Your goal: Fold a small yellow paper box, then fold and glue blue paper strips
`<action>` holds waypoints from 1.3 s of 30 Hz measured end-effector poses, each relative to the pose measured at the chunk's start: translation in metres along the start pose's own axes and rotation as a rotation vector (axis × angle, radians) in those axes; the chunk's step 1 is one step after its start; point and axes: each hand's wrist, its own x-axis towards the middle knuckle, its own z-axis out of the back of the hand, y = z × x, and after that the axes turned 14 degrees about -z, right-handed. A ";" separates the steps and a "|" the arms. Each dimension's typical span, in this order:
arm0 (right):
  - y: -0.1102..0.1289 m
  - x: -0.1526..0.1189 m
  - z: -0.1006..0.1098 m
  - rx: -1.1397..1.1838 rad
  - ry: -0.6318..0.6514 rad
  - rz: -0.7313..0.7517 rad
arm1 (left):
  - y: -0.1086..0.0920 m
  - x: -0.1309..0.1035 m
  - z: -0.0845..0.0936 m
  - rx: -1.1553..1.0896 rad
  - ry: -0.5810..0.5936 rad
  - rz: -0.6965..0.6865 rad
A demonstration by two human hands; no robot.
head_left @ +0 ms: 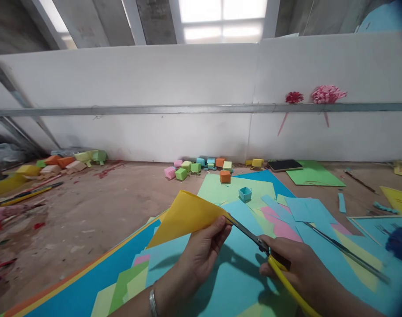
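My left hand (206,246) pinches the near right corner of a folded yellow paper sheet (184,215), which tilts up to the left. In my right hand (296,264) is a pair of scissors (285,284) with yellow handles and dark blades. The blade tips meet the paper's corner right by my left fingertips. Whether the blades are cutting into the paper or only touching it, I cannot tell. Below both hands lie overlapping light-blue paper sheets (234,273). A small open blue paper box (245,193) sits on the sheets beyond the scissors.
Several small coloured paper boxes (196,168) line the wall's foot. A dark phone (285,165) and green paper (315,173) lie at the back right. A long thin metal tool (348,252) rests right of my right hand. More folded boxes (65,162) stand at the left.
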 end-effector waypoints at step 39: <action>-0.019 0.002 -0.016 -0.188 -0.278 0.231 | 0.000 0.003 0.001 0.009 -0.029 0.036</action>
